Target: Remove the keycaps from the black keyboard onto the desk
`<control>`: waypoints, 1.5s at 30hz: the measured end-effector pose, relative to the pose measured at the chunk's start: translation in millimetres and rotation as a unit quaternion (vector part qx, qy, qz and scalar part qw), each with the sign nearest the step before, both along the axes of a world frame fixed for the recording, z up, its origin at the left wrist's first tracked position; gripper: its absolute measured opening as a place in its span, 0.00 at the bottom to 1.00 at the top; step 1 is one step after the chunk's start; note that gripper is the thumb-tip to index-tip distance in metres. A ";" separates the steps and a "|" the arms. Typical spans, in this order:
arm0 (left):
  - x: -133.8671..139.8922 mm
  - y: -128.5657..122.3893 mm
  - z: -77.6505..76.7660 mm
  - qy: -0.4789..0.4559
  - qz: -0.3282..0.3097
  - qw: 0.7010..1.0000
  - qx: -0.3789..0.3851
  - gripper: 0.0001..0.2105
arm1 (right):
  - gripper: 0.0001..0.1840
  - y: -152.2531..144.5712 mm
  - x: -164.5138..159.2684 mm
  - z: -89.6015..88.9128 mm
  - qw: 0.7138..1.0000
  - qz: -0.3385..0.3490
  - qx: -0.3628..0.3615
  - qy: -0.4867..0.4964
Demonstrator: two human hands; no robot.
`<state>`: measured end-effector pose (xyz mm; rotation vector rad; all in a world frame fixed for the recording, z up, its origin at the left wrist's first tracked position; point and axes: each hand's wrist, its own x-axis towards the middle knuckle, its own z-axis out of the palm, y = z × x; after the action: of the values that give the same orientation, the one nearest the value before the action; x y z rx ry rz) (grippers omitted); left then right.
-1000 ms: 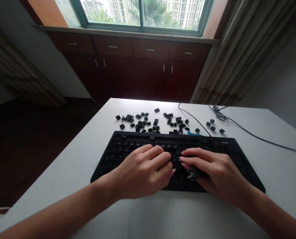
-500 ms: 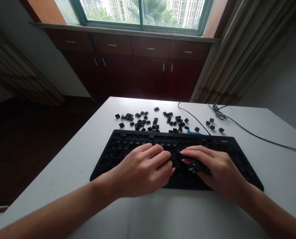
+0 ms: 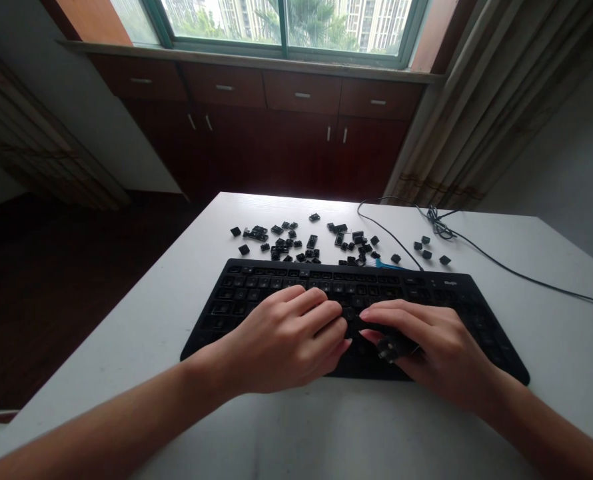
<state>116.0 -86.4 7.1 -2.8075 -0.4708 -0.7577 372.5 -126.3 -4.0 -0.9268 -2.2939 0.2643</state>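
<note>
A black keyboard (image 3: 211,327) lies on the white table, many of its key positions bare of caps. My left hand (image 3: 296,340) is over its middle with curled fingers. The fingertips are hidden behind the hand, so what they pinch, if anything, does not show. Close to its right, my right hand (image 3: 426,340) reaches over the keys, index finger and thumb extended toward the left hand. Tucked in its palm is a small black piece with shiny, prong-like ends (image 3: 390,349), too dark to name. Many loose black keycaps (image 3: 312,241) lie scattered behind the keyboard.
A blue brush (image 3: 384,264) lies against the keyboard's back edge. The black cable (image 3: 506,263) runs from there, bundled at the back, toward the right edge. A few more keycaps (image 3: 426,254) sit apart at the right. Beyond the table stands a red-brown cabinet (image 3: 276,147).
My right thumb and fingertips have shifted slightly left, and the black piece in that hand has tilted a little. My left hand stays almost in place.
</note>
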 end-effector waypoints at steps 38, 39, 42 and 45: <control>-4.0 4.8 1.6 -0.004 0.006 1.000 -0.006 0.25 | 0.17 2.1 9.1 11.1 0.993 -0.098 0.043 0.050; -3.9 4.8 1.5 -0.005 0.005 1.000 -0.006 0.25 | 0.17 2.3 9.1 10.6 0.993 -0.096 0.041 0.049; -3.6 5.0 1.1 -0.005 0.007 1.000 -0.007 0.24 | 0.17 2.8 9.3 9.7 0.994 -0.089 0.036 0.047; -3.5 5.3 0.7 -0.002 0.007 1.000 -0.004 0.25 | 0.17 3.1 9.3 9.5 0.995 -0.082 0.033 0.041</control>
<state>112.4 -81.1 7.8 -2.8070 -0.4935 -0.7618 381.9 -123.2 5.4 -1.0438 -2.1259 0.1532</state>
